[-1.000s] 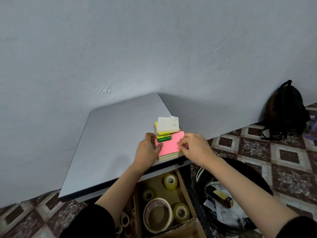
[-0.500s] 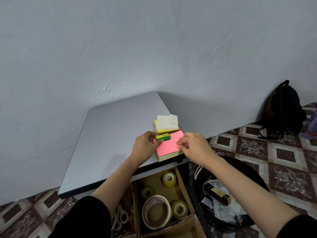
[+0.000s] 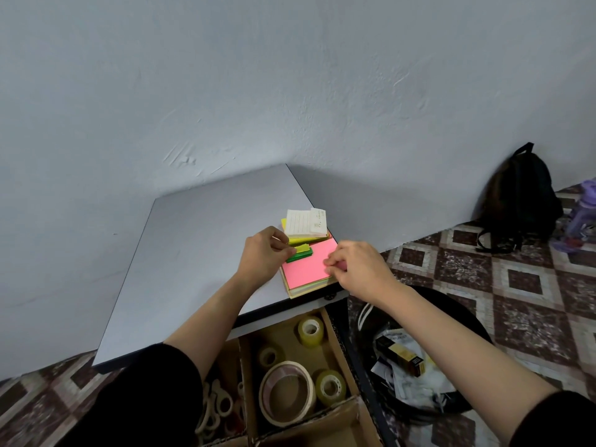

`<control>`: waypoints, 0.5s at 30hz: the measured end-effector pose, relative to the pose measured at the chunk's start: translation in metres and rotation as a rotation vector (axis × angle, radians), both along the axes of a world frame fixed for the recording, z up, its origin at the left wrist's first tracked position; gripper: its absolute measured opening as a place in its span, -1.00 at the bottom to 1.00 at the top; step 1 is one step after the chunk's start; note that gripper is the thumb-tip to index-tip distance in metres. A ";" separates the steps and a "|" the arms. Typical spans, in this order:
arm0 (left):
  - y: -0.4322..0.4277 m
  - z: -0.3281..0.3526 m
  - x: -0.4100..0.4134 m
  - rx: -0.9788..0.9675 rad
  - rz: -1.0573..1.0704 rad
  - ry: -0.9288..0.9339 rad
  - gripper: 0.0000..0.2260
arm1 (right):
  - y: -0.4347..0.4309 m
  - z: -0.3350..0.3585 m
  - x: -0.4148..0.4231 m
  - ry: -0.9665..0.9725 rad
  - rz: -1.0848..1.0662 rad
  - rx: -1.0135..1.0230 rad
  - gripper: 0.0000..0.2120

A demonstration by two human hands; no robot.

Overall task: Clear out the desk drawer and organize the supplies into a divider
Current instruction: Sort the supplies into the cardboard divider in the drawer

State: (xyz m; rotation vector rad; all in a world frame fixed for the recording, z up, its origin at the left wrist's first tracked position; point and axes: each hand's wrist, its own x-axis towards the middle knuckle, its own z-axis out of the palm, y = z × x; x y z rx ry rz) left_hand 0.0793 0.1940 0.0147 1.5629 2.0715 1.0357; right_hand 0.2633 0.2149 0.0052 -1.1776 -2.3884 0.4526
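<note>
Entry: paper stack, front right corner of the tabletop (image 3: 200,253). I see the left hand (image 3: 264,256) pinching the small green pad (image 3: 300,253) and the right hand (image 3: 358,269) with fingertips closed on the pink pad (image 3: 309,266) at its right edge. Risk: a tug may tip the white notes (image 3: 306,222) off the corner, missing the divider box (image 3: 333,337) below.

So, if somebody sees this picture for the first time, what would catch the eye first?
The bright pink note pad at the near right corner of the desk, with the left hand pinching a small green pad on it and the right hand pinching its right edge. Next, the tape rolls in the cardboard divider below.
</note>
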 end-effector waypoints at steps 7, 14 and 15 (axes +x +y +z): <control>0.001 0.004 0.002 -0.067 -0.009 0.054 -0.86 | 0.000 0.000 0.000 -0.015 -0.001 0.007 -0.75; 0.000 0.002 0.000 -0.031 -0.017 0.082 -0.88 | 0.001 -0.001 -0.001 -0.013 0.001 0.007 -0.75; 0.000 0.001 0.000 -0.014 -0.015 0.074 -0.88 | 0.001 -0.001 -0.001 -0.012 0.002 0.005 -0.76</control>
